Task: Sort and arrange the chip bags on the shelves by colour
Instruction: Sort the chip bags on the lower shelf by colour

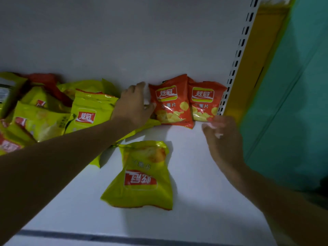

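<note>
Two red chip bags stand upright against the back panel at the right end of the white shelf (195, 174). My left hand (134, 105) grips the left edge of the left red bag (171, 105). The right red bag (204, 102) leans next to the shelf post. My right hand (223, 139) hovers, blurred, just below that bag's lower right corner, fingers apart and holding nothing. A yellow chip bag (142, 176) lies flat and upside down in the middle of the shelf. A loose pile of yellow bags (88, 110) fills the left side, with a red bag (48, 82) partly buried at the back.
A white perforated upright post (236, 59) bounds the shelf on the right, with a yellow panel (257, 59) and a teal wall (292, 103) beyond it. The shelf's front edge (124, 237) runs along the bottom. Bare shelf shows between the flat yellow bag and the post.
</note>
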